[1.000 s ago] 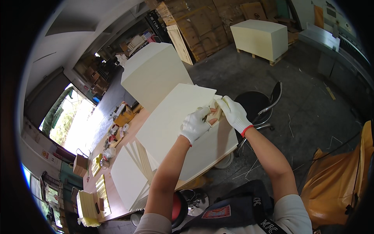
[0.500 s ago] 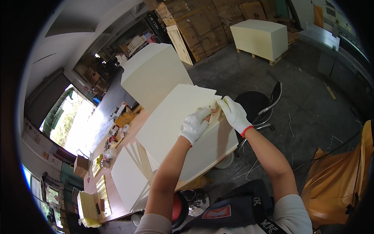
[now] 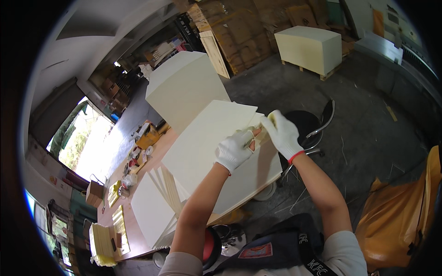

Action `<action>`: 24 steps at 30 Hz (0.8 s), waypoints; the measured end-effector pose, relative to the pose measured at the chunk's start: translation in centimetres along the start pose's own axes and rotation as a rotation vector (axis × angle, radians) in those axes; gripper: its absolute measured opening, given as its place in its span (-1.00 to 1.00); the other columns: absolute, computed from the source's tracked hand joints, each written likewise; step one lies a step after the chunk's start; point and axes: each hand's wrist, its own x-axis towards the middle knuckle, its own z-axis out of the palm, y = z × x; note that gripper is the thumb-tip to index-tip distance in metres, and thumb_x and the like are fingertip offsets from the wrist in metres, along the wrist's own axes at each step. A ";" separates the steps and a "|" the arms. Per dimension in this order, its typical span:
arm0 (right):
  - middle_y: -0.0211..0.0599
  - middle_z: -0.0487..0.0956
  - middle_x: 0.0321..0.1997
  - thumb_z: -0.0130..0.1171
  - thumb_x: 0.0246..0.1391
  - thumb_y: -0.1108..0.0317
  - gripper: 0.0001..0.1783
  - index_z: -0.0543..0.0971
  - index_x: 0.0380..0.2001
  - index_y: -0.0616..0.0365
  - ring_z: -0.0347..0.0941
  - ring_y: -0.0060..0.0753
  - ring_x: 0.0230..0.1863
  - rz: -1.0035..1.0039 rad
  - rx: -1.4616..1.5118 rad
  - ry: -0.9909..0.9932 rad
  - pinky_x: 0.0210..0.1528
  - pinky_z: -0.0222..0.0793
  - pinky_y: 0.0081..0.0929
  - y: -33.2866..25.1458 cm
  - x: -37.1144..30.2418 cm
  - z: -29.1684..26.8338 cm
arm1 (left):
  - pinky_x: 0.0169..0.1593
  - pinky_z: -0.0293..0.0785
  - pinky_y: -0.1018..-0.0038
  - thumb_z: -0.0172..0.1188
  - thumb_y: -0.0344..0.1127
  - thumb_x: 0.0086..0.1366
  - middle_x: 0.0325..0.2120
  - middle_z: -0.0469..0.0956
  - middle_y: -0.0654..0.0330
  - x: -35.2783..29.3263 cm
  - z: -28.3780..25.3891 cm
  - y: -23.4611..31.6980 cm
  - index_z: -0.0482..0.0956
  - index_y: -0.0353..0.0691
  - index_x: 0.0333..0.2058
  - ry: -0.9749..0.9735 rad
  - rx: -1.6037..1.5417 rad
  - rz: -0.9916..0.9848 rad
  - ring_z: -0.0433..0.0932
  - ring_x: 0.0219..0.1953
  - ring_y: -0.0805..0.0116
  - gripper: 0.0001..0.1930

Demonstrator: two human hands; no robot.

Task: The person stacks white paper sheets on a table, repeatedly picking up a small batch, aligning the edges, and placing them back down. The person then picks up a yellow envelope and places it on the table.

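A broad stack of large white sheets (image 3: pixel 207 133) lies in front of me, its corner at the far right slightly fanned. At that corner is my left hand (image 3: pixel 235 148), in a white knitted glove with bare fingertips showing. Its fingers are curled around the edges of the top sheets. Just right of it, my right hand (image 3: pixel 282 135), gloved with a red cuff, is raised at the same corner, thumb and fingers parted. Whether its fingertips touch the sheets is hard to make out. More white sheets (image 3: pixel 149 209), partly fanned, lie left of my left forearm.
Behind the stack stands a tall white block of sheets (image 3: pixel 184 87). A black chair (image 3: pixel 301 124) is close by my right hand. Tape rolls and a box (image 3: pixel 148 137) line the table's (image 3: pixel 161 145) left side. An orange cover (image 3: pixel 396 216) hangs at the right; a pallet stack (image 3: pixel 308 48) stands far off.
My right hand has lifted slightly and its fingers have parted from the corner. My left hand has turned a little and shifted right, showing more bare fingertip.
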 end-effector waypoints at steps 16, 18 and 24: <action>-0.09 0.49 0.09 0.01 0.29 0.52 -0.71 0.41 0.06 0.31 0.50 -0.10 0.14 0.518 1.292 -0.645 0.22 0.55 -0.06 -1.9 -3.8 5.3 | -0.02 0.53 0.38 0.08 -0.26 0.47 -0.02 0.62 0.03 -20.8 2.0 2.5 0.53 -0.25 -0.02 0.469 -1.824 -0.902 0.63 -0.09 0.28 -0.76; -0.03 0.48 0.10 -0.06 0.26 0.72 -0.62 0.36 0.15 0.47 0.49 -0.08 0.18 0.114 1.036 -0.686 0.26 0.53 -0.19 -0.3 -4.7 3.1 | 0.06 0.51 0.25 0.02 -0.05 0.46 0.09 0.55 0.07 -22.3 0.8 2.2 0.48 -0.20 0.10 0.533 -2.036 -0.949 0.57 0.04 0.21 -0.60; -0.10 0.54 0.12 0.04 0.35 0.32 -0.59 0.40 0.17 0.30 0.59 -0.11 0.07 0.735 1.002 -0.484 -0.12 0.69 -0.09 -0.1 -6.8 -7.0 | 0.15 0.54 0.18 0.02 0.20 0.44 0.17 0.52 0.11 -23.7 -3.8 0.5 0.37 -0.20 0.28 0.408 -2.214 -0.998 0.57 0.12 0.20 -0.34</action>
